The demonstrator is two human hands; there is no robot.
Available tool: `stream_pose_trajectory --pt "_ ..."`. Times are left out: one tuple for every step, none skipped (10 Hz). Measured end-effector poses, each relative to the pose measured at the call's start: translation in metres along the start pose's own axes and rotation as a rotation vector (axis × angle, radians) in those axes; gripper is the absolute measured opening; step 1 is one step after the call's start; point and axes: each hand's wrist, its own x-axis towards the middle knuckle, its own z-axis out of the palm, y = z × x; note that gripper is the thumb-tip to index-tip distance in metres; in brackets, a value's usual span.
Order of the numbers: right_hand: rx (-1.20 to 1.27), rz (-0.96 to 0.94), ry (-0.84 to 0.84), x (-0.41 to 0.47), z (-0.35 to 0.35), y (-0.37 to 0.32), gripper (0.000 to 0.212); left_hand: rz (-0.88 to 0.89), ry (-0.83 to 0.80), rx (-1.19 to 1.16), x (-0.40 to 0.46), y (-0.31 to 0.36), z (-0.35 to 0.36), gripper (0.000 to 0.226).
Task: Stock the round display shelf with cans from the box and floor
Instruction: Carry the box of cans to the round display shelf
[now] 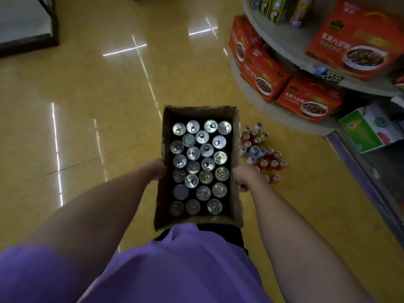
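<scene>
I carry an open cardboard box [237,193] in front of my body, above the floor. It is full of upright cans [201,162] seen from above, silver tops with pull tabs. My left hand [157,170] grips the box's left wall and my right hand [241,179] grips its right wall. On the floor to the right of the box stands a cluster of red and blue cans [262,154]. The round display shelf [290,42] rises at the upper right, grey tiers holding orange cartons.
Orange cartons [308,99] line the shelf's lowest tier. A green and white carton [367,127] sits on a straight shelf at the right edge. A dark-framed stand [32,38] is at the upper left. Glossy yellow floor [98,106] spreads to the left.
</scene>
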Motion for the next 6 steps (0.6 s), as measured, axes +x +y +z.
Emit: stream_pose_trajectory --pt "-0.022 -0.096 -0.014 0.016 -0.023 -0.048 0.011 -0.031 0.012 -0.013 0.035 0.017 -0.037 0.033" --pt "0.033 -0.041 -0.034 0.031 -0.034 -0.088 0.014 -0.028 -0.002 0.050 0.063 0.033 -0.076 0.032" --pt "-0.031 -0.006 -0.055 0.061 -0.031 -0.118 0.011 -0.056 -0.045 0.058 0.086 0.037 -0.103 0.032" --pt "-0.100 0.067 -0.082 0.078 -0.029 -0.162 0.019 0.007 -0.117 0.169 0.124 0.033 -0.129 0.031" --pt "-0.152 0.096 -0.074 0.088 -0.019 -0.199 0.020 0.024 -0.174 0.160 0.161 0.023 -0.151 0.033" --pt "-0.169 0.079 0.025 0.100 -0.009 -0.237 0.017 0.099 -0.173 0.146 0.192 0.023 -0.191 0.034"
